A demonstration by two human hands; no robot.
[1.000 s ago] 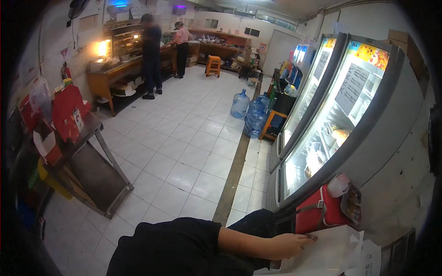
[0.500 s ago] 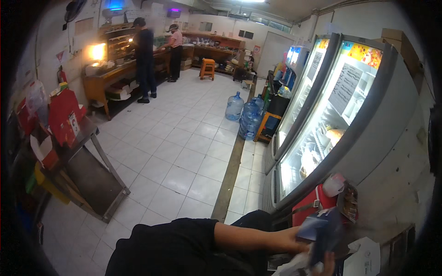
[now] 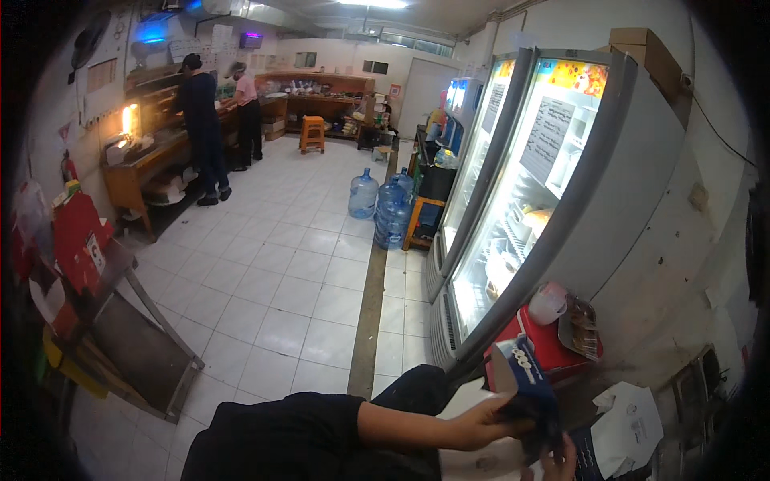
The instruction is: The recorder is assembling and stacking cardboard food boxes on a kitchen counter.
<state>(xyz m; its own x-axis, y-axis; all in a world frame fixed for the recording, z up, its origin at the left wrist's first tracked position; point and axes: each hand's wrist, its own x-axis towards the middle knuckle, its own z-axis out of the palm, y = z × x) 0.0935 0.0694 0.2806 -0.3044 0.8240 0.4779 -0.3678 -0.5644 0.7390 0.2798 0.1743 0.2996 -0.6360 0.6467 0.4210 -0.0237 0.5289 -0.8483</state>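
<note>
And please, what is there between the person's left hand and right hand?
In the head view, a dark blue box lies between the left hand, which holds it, and the right hand, at its lower end.

A ceiling tube (image 3: 373,3) glows white at twelve o'clock, a warm lamp (image 3: 128,120) flares at ten, and a lit fridge (image 3: 521,208) burns nearly white between two and three. Pale glare sheens the floor tiles (image 3: 273,280). Toward five, the right hand (image 3: 560,460) and dark blue box (image 3: 529,385) look dim and soft. Fisheye curvature bends straight edges; black vignetting swallows the corners.
</note>
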